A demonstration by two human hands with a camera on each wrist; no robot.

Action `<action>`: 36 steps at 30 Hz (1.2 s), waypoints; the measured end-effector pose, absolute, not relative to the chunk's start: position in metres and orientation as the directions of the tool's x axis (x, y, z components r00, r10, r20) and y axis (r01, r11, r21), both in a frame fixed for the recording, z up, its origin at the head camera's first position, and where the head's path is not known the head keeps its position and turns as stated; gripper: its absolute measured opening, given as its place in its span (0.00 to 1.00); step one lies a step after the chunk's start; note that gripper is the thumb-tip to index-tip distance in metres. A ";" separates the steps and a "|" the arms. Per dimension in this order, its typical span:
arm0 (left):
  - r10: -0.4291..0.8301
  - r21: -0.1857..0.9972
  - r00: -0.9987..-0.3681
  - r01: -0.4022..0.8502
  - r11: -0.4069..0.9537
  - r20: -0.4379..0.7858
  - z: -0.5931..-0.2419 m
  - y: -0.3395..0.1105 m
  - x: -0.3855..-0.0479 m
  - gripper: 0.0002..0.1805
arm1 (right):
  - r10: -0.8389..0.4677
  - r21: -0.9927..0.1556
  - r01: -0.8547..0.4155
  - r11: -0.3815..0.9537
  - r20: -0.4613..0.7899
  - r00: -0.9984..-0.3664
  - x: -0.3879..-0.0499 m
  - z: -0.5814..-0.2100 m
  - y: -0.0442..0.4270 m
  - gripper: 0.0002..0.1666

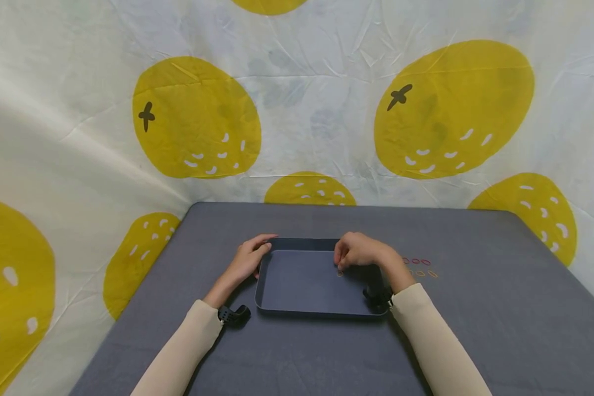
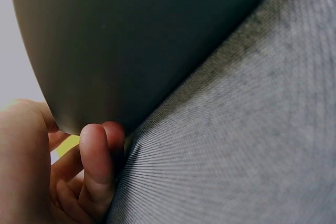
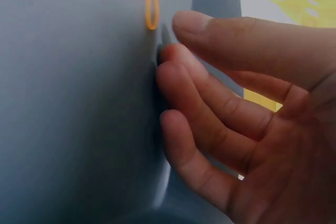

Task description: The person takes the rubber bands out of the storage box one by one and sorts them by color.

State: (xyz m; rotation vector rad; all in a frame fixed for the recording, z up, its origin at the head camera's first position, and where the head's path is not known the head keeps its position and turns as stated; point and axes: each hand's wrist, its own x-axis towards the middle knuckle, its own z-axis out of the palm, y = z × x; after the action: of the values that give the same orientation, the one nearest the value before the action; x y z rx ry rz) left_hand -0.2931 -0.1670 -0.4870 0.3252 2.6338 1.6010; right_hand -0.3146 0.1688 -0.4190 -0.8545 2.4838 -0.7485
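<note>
A shallow dark grey tray (image 1: 322, 314) lies on the grey cloth. My left hand (image 1: 247, 256) grips its far left corner, the thumb at the rim. In the left wrist view, curled fingers (image 2: 94, 153) sit against the outside of the tray wall (image 2: 115, 51). Over the tray's right half hovers my right hand (image 1: 358, 250), fingertips pointing down. Inside the tray is a small orange rubber band (image 3: 151, 27), just beyond the right thumb tip. Thumb and fingers are apart there, and no object shows between them.
Right of the tray, partly behind my right forearm, lie several small loops: a row of red rubber bands (image 1: 425, 260) and, nearer, a row of yellow-orange ones (image 1: 429, 271). A white curtain (image 1: 317, 121) with yellow fruit prints hangs behind the table (image 1: 475, 308).
</note>
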 end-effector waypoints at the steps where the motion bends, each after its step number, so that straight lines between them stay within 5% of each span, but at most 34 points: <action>1: 0.200 0.882 -0.977 0.157 0.444 0.074 -0.487 -0.167 -0.293 0.20 | -0.654 -0.599 -0.436 0.672 -0.204 -0.729 -0.315 -0.419 0.169 0.03; 36: 0.203 0.878 -0.976 0.164 0.449 0.078 -0.487 -0.166 -0.294 0.20 | -0.672 -0.616 -0.417 0.668 -0.259 -0.693 -0.313 -0.420 0.169 0.06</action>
State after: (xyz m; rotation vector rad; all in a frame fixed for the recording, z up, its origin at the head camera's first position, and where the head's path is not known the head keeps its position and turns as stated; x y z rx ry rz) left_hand -0.2945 -0.1664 -0.4865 0.3346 2.6414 1.5938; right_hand -0.3131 0.1687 -0.4203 -0.8461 2.4106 -0.7263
